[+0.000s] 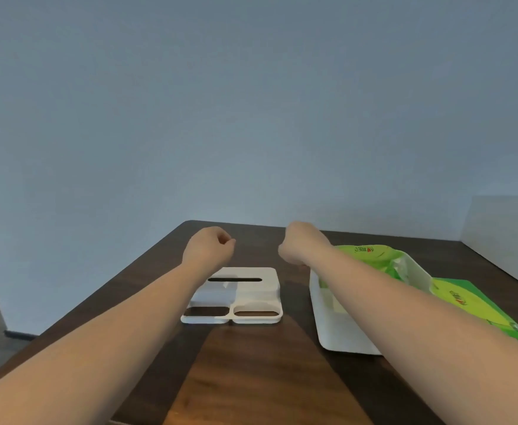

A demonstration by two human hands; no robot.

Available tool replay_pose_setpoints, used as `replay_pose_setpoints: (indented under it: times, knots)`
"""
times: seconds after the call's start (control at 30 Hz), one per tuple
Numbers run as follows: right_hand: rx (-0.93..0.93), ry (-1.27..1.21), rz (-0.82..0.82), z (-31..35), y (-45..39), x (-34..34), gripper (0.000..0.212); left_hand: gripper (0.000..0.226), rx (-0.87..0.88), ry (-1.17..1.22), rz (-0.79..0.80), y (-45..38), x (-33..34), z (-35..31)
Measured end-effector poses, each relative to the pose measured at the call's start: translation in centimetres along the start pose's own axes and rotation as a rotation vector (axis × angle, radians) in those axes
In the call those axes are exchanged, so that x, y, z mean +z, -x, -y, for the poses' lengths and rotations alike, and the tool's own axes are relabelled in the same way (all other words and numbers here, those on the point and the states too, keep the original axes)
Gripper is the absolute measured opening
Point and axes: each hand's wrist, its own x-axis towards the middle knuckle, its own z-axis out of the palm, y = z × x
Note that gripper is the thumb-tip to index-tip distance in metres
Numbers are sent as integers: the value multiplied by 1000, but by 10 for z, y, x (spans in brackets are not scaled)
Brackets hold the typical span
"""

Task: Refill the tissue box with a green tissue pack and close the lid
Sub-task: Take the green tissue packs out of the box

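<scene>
The white tissue box (337, 329) sits open on the right side of the dark wooden table (251, 378), with a green tissue pack (371, 253) lying inside it, its far end showing above the box wall. A second green tissue pack (478, 305) lies just beside the box on its right, flat on the tabletop. The box's white lid (245, 294) rests apart from it, to the left near the table's middle, with its dark dispensing slot on top and two rounded cut-outs along the near edge. Both bare forearms stretch out over the table. The left hand (208, 245) hovers above the far end of the lid, curled into a loose fist and holding nothing. The right hand (300, 240) is raised beyond the far end of the box, fingers likewise curled closed, empty. A plain bluish wall (251, 102) stands behind the table.
</scene>
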Motion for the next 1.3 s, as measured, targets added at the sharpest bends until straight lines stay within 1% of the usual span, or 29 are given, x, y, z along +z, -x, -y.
replay_pose_setpoints:
  times: [0.13, 0.2, 0.3, 0.33, 0.4, 0.47, 0.53, 0.6, 0.63, 0.7, 0.77, 0.83, 0.9, 0.97, 1.07, 1.13, 1.3]
  knots:
    - [34, -53, -175, -45, 7, -34, 13, 25, 144, 32, 131, 12, 23, -51]
    - [95, -58, -241, -76, 13, -48, 9, 28, 212, 23, 202, 19, 37, -73]
    - [233, -64, -321, -121, 21, -64, 31, 42, 309, -67, 319, 28, 57, -96]
    - [292, -53, -318, -136, 24, -66, 35, 48, 336, -115, 348, 30, 63, -101]
    - [417, -17, -245, -162, 31, -69, 41, 59, 365, -213, 397, 30, 72, -107]
    - [495, 38, -131, -186, 33, -68, 50, 69, 388, -301, 448, 31, 78, -110]
    - [498, 130, 26, -201, 36, -65, 52, 71, 437, -390, 461, 32, 81, -112]
    - [491, 202, 200, -208, 41, -63, 59, 60, 488, -417, 431, 34, 81, -113]
    - [493, 207, 251, -211, 42, -60, 65, 51, 503, -393, 411, 34, 81, -113]
    - [485, 209, 286, -215, 40, -57, 73, 35, 517, -328, 352, 33, 79, -113]
    - [464, 215, 313, -216, 40, -57, 75, 28, 513, -270, 285, 31, 77, -114]
    - [450, 208, 344, -218, 39, -57, 80, 24, 480, -154, 203, 29, 74, -117]
    - [436, 189, 334, -221, 37, -55, 87, 20, 422, 9, 71, 24, 70, -121]
    - [421, 166, 283, -227, 35, -48, 92, 19, 351, 141, -74, 17, 65, -125]
    - [410, 102, 226, -233, 33, -42, 96, 20, 265, 240, -229, 2, 59, -126]
    - [414, 68, 202, -236, 31, -42, 98, 21, 237, 219, -260, -7, 61, -122]
    - [432, 43, 145, -242, 21, -42, 96, 25, 193, 103, -207, -24, 84, -100]
